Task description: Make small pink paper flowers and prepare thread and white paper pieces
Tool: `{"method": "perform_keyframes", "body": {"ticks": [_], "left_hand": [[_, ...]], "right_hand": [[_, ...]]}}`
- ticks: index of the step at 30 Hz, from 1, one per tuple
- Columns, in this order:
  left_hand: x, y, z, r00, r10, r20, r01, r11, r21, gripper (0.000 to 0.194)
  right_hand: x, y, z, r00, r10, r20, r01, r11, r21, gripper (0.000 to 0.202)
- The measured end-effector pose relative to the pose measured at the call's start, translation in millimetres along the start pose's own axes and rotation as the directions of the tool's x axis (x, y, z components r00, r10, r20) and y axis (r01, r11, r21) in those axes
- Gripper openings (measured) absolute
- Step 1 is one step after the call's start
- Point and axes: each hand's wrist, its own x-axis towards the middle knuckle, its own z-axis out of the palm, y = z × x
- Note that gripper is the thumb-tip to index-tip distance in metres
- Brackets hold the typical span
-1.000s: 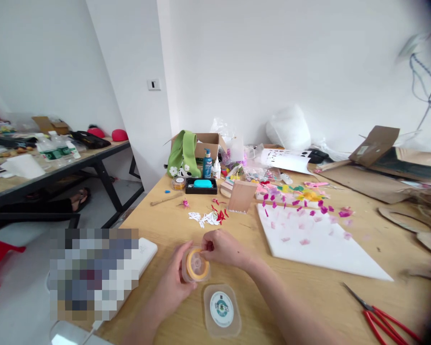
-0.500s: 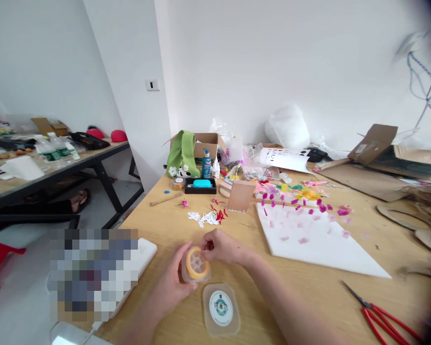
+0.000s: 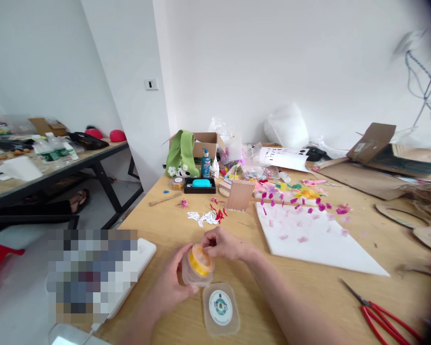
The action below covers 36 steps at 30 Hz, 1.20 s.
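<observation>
Yellow spool [image 3: 198,265], tilted at the mouth of a clear plastic box [image 3: 193,279] over the desk [image 3: 167,225]; right hand [image 3: 221,244] pinched on its rim, left hand [image 3: 175,278] cupping the box. Probably light, stiff, slick: grip the flanges.

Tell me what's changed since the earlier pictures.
The right hand has raised and tilted the yellow spool, which now sits partly out of the clear box. The left hand still grips the box; the labelled lid and red-handled scissors stayed put.
</observation>
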Motion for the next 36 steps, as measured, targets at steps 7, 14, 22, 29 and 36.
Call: {"method": "perform_keyframes", "body": {"ticks": [7,14,22,29,36], "left_hand": [[1.8,-5.1,2.6,0.989,0.107,-0.099,-0.097,0.990,0.108,0.074],[5.9,-11.6,0.2,0.972,0.200,-0.125,-0.177,0.968,0.177,0.081],[-3.0,10.4,-6.5,0.912,0.155,-0.380,-0.214,0.969,-0.120,0.037],[-12.0,22.3,-2.3,0.951,0.043,-0.305,-0.139,0.944,-0.300,0.050],[-13.1,31.3,0.6,0.951,-0.201,-0.236,0.114,0.935,-0.336,0.044]], "right_hand": [[-0.6,-4.7,-5.5,0.999,-0.006,-0.039,0.012,0.988,0.155,0.011],[-2.1,-13.2,-9.7,0.994,0.024,-0.107,0.002,0.973,0.231,0.013],[-4.6,-27.5,0.5,0.999,0.023,-0.030,-0.015,0.972,0.235,0.019],[-6.8,-34.9,10.7,0.999,-0.018,-0.047,0.022,0.996,0.081,0.010],[-10.2,-41.2,14.0,0.995,-0.038,-0.091,0.033,0.998,-0.061,0.005]]}}
